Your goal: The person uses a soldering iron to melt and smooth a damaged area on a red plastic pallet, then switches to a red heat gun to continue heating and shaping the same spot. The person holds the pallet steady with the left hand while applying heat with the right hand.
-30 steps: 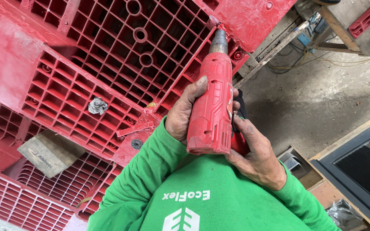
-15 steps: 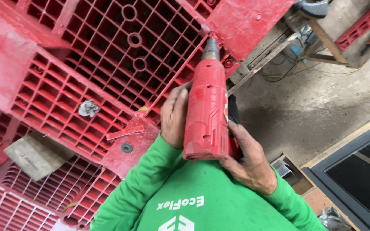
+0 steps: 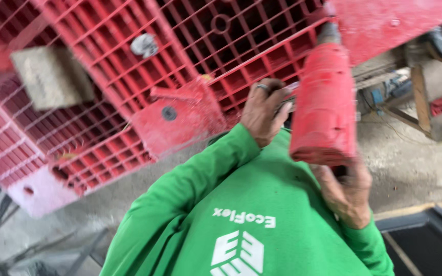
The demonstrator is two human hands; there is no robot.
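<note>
Gripping the red drill (image 3: 324, 102) from below, the right hand (image 3: 346, 194) is wrapped round its handle; the left hand (image 3: 263, 110), fingers curled, presses its side. Drill tip meets the red grid pallet (image 3: 129, 87), beside a grey block (image 3: 52, 76).

The only marking in view is a white printed emblem (image 3: 237, 254) on the green shirt (image 3: 262, 204), low in the middle and nearest the camera. It is a blocky shape made of stacked white bars, with a short line of white lettering (image 3: 243, 218) just above it, both seen upside down. No packages, signs or screens show among the red grids or on the floor.
</note>
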